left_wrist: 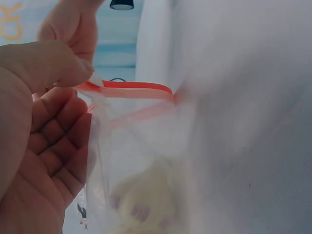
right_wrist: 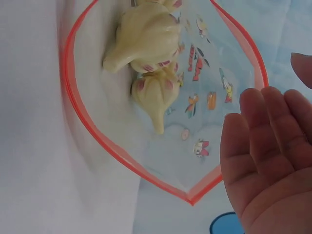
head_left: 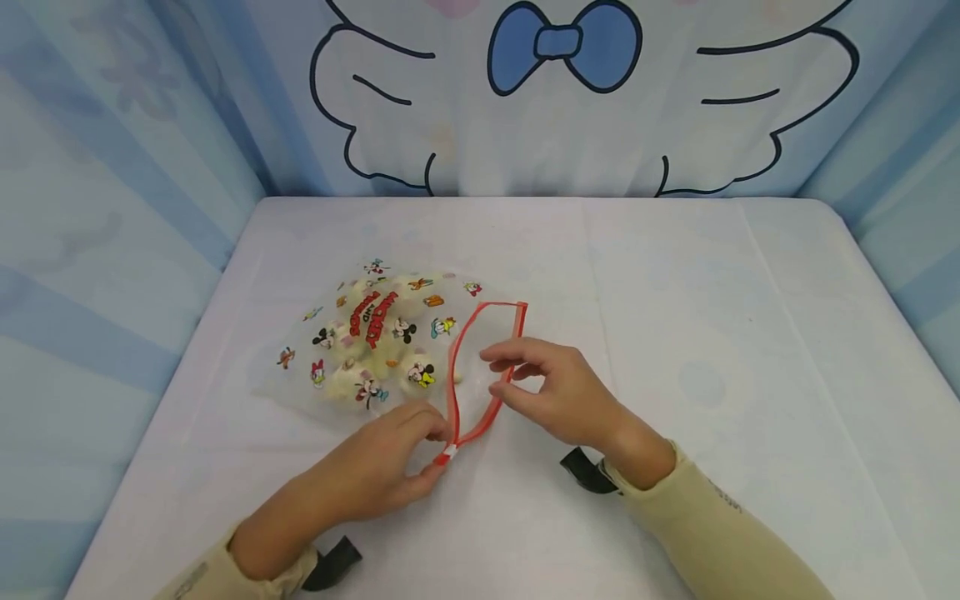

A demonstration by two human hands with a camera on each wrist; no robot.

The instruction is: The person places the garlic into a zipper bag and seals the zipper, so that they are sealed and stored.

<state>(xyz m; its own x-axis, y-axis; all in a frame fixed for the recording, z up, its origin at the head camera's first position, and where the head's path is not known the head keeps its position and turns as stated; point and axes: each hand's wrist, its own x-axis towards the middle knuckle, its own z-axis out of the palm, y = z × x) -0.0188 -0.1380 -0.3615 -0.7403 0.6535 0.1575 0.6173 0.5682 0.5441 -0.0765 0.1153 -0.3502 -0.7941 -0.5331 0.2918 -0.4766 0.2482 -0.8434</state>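
Note:
A clear zip bag [head_left: 375,321] printed with cartoon characters lies on its side, its red-edged mouth [head_left: 453,367] spread wide toward the right. Inside are several glossy cream toys [right_wrist: 148,36] with pink patches and trunk-like ends. At the near corner of the mouth, my left hand [head_left: 375,467] pinches the end of the red zip strip, by a small white slider [head_left: 450,451], between thumb and fingers. My right hand [head_left: 558,392] is at the right edge of the mouth, fingers relaxed and thumb apart, holding nothing. In the right wrist view its fingers overlap the red rim.
The bag lies on a table with a white cloth [head_left: 712,333], left of the middle. Behind the table hangs a pale curtain with a blue bow [head_left: 558,42], and blue-striped curtains [head_left: 97,333] stand at the sides. Each wrist carries a black strap piece [head_left: 333,564].

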